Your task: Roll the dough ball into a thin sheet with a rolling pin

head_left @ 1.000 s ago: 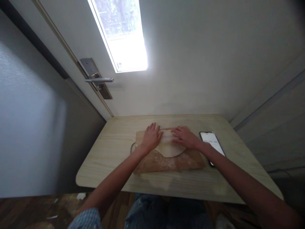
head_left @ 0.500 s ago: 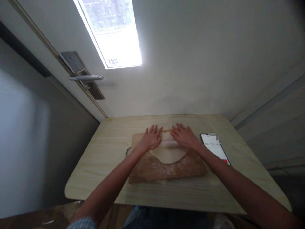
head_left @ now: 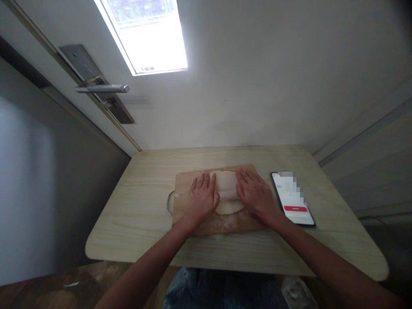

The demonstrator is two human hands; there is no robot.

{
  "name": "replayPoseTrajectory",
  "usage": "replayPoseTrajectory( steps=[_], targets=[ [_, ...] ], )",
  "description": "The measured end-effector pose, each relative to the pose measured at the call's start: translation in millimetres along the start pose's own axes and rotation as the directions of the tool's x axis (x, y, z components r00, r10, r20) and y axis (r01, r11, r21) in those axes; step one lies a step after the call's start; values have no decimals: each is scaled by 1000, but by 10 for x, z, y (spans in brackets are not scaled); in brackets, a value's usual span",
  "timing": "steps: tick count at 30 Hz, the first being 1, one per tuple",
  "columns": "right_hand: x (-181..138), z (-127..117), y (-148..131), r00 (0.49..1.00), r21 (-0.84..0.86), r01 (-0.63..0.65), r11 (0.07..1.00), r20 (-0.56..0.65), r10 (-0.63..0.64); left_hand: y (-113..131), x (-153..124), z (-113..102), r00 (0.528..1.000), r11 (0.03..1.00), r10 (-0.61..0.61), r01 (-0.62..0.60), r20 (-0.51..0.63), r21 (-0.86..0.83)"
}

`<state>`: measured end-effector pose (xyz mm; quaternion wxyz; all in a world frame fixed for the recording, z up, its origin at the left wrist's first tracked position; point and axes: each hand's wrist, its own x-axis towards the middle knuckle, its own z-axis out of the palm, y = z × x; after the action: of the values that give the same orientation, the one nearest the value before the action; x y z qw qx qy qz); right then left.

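A flat sheet of dough [head_left: 229, 208] lies on a wooden cutting board [head_left: 185, 184] dusted with flour. Across the dough runs a pale rolling pin [head_left: 227, 194], its middle showing between my hands and its ends hidden under them. My left hand [head_left: 203, 195] rests flat over the pin's left end, fingers stretched forward. Over the right end lies my right hand [head_left: 255, 193], its fingers also extended and palm down. Both hands cover the side edges of the dough.
To the right of the board a phone [head_left: 293, 199] lies on the light wooden table [head_left: 128, 214]. A metal handle [head_left: 169, 203] sticks out from the board's left side. Behind the table stands a door with a lever handle [head_left: 103, 89].
Both hands have drawn back toward me along the dough, from near the board's far edge to its middle. The camera view has tilted slightly down.
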<state>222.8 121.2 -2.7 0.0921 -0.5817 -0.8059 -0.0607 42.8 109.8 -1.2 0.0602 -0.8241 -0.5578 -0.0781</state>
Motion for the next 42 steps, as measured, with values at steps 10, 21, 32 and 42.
replayPoseTrajectory(
  steps=[10, 21, 32, 42],
  targets=[
    [-279, 46, -64, 989, 0, 32, 1000, -143, -31, 122, -261, 0, 999, 999, -10, 9, -41, -34],
    [-480, 35, -113, 987, 54, 33, 998, -156, -24, 216, -457, -22, 999, 1000, -9, 8, -45, -8],
    [-759, 47, -192, 981, 113, 34, 993, -195, -11, 325, -707, -11, 998, 999, 11, -14, -69, -47],
    [-1140, 25, -270, 976, 115, 62, 991, -214, -36, 480, -1062, -20, 994, 999, 34, -38, -102, -39]
  ],
)
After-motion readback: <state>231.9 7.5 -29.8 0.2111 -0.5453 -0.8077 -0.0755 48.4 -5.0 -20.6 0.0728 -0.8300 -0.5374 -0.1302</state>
